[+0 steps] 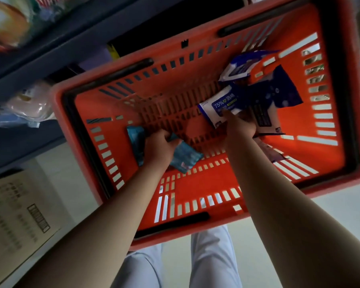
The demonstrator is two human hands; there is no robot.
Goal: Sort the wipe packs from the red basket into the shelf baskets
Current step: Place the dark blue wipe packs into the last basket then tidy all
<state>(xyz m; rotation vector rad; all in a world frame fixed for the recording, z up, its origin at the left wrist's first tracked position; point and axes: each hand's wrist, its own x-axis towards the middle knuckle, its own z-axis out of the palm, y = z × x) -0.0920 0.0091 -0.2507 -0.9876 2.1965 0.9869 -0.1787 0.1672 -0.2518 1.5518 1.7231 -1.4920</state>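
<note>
Head view: the left hand grips a soft teal wipe pack on the floor of the red slotted plastic basket, near its left wall. The right hand holds a white-and-blue wipe pack, touching dark blue packs toward the basket's right end.

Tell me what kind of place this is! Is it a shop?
Probably a shop, or its stockroom. A red shopping basket holds wipe packs, a dark shelf behind it carries wrapped goods, and a cardboard box sits on the floor.
</note>
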